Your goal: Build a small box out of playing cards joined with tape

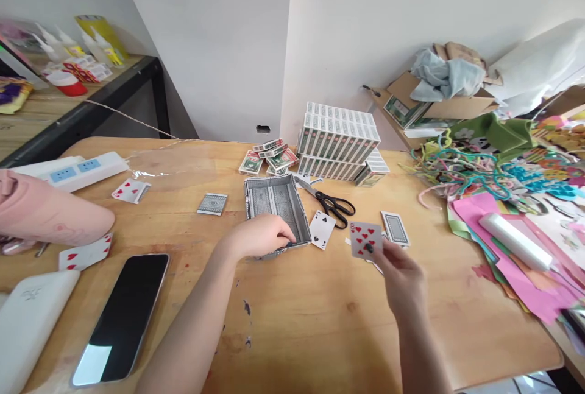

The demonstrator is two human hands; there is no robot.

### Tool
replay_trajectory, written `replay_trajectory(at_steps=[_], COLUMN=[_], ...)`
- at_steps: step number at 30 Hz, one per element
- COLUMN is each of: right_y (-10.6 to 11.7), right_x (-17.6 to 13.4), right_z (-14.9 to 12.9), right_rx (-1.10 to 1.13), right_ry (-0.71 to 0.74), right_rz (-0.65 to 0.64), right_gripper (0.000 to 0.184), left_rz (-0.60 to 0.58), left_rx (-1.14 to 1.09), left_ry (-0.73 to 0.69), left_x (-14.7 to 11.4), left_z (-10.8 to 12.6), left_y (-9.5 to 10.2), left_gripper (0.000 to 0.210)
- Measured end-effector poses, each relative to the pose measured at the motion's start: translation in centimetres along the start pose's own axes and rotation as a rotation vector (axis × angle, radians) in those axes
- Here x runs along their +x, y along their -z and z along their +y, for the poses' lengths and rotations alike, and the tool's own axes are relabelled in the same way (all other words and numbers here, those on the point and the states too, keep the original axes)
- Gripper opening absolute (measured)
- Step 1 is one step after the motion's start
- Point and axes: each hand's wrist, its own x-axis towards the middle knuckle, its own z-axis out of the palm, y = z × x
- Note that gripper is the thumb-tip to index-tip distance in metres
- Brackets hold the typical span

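A small open box [299, 208], its walls and floor patterned like grey playing-card backs, rests at the middle of the table. My left hand [265, 235] reaches over its near side with bent fingers. The fingertips are partly hidden, so what they pinch, if anything, cannot be made out. To the right, my right hand [404, 272] holds up a playing card [364, 239] with red hearts and a dark spot near its lower edge. A two of spades [322, 229] lies against the box's right side. Black-handled scissors [336, 204] lie just behind that card.
Stacked card packs [338, 138] stand at the back, beside a loose pile of packs [269, 159]. Face-down cards [395, 228] lie at right. A phone [123, 318], pink bottle [55, 208] and power strip [77, 172] occupy the left. Coloured sheets [516, 254] and yarn [475, 165] cover the right.
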Motion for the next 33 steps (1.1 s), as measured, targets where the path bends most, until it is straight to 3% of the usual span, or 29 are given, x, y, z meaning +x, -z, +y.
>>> replay_trajectory(at_steps=[3, 6, 12, 15, 17, 20, 22, 25, 28, 33], right_y=[-2.2, -4.0, -5.2, -5.7, -6.3, -7.4, -8.0, -8.6, -9.0, -10.4], right_x=[-1.6, -2.4, -2.5, -2.4, -2.4, -2.4, -2.3, -2.0, -1.4, -0.6], right_z=[-1.1, -2.1, -2.4, -2.2, -2.5, -3.7, -4.8, -6.7, -8.5, -10.7], right_rx=[0.186, 0.236, 0.167, 0.090, 0.001, -0.205, -0.291, -0.268, 0.002, 0.296], right_ry=[-0.056, -0.140, -0.008, 0.195, 0.416, 0.724, 0.829, 0.755, 0.469, 0.294], right_rz=[-0.321, -0.480, -0.464, -0.385, -0.319, -0.302, -0.338, -0.471, -0.694, -0.619], right_gripper=[0.024, 0.026, 0.019, 0.009, 0.010, 0.018, 0.018, 0.016, 0.027, 0.024], left_rz=[0.040, 0.058, 0.064, 0.215, 0.288, 0.208, 0.201, 0.362, 0.557, 1.035], left_rx=[-0.051, -0.086, -0.053, -0.138, -0.339, -0.583, -0.561, -0.480, -0.443, -0.622], left_ry=[-0.037, -0.044, -0.036, -0.043, -0.046, -0.100, -0.122, -0.083, -0.077, -0.192], left_x=[0.0, 0.0, -0.2, -0.4, -0.6, -1.2, -1.5, -2.0, -2.1, -2.1], left_z=[0.3, 0.5, 0.7, 1.1, 1.6, 2.4, 2.7, 2.7, 2.4, 3.0], left_y=[-0.2, -0.3, -0.1, 0.2, 0.4, 0.5, 0.6, 0.7, 0.9, 0.8], left_gripper=[0.034, 0.033, 0.033, 0.030, 0.038, 0.037, 0.026, 0.022, 0.024, 0.020])
